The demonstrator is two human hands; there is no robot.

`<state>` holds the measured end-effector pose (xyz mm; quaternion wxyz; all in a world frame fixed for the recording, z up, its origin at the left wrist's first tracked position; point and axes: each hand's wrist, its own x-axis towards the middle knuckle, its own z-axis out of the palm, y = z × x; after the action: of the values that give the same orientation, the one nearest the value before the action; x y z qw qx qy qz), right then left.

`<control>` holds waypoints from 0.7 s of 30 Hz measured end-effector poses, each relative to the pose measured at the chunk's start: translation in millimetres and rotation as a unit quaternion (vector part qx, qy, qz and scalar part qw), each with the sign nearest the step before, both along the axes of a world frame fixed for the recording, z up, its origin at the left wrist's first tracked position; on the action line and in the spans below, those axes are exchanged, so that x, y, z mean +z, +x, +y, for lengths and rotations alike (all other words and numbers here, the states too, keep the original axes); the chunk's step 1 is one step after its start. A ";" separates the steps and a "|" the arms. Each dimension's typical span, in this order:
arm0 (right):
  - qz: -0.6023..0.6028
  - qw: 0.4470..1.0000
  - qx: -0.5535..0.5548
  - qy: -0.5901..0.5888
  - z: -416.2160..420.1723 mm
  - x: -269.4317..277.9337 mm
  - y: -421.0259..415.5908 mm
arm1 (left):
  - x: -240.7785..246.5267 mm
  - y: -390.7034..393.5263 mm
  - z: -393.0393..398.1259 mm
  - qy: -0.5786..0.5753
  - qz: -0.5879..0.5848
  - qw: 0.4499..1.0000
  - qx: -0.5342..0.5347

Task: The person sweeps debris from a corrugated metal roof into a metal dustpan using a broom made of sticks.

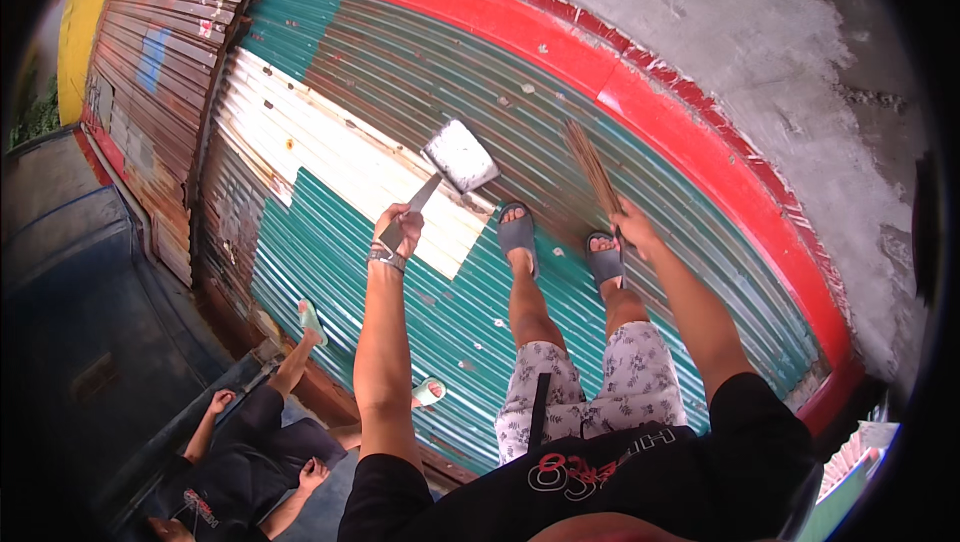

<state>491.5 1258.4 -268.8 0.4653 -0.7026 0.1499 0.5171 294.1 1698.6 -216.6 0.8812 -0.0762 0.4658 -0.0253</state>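
Observation:
My left hand (406, 230), with a metal-banded watch at the wrist, grips the handle of a metal dustpan (460, 155). The pan's whitish, speckled blade is held out ahead of my left foot. In my right hand (637, 228) is a stick broom (590, 161) of thin brown twigs, its tips pointing away from me and to the left. I stand in dark slide sandals on a corrugated metal roof (352, 212), which is partly green, partly white and partly rusty brown. Several pale bits lie scattered over the ridges.
A red band (480, 5) borders the roof along a rough grey concrete wall (720, 9). Beyond a raised dark seam at left lie rustier corrugated sheets (169, 54). Another person (240, 452) in dark clothes and pale green slippers is at the lower left, by the roof's edge.

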 end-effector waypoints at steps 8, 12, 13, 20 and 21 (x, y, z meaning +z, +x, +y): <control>-0.121 0.970 0.199 -0.072 124.2 -57.8 57.0 | -29.8 73.5 27.1 -0.159 -0.056 0.984 0.055; -0.133 0.951 0.272 -0.062 179.2 -83.7 79.8 | -51.0 114.7 39.7 -0.227 0.017 0.968 0.107; -0.140 0.946 0.285 -0.071 183.1 -95.8 83.9 | -45.5 133.1 30.6 -0.112 0.042 0.985 0.124; -0.135 0.928 0.333 -0.096 218.6 -115.9 85.6 | -63.4 200.7 77.0 0.099 0.071 0.992 -0.022; -0.128 0.930 0.329 -0.097 217.0 -113.7 84.3 | -62.8 206.1 74.2 0.135 0.071 0.988 -0.034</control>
<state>575.8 1475.4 -382.6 0.2136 -0.8144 -0.1015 0.5299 500.2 1772.8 -279.4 0.8469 0.0581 0.5283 0.0133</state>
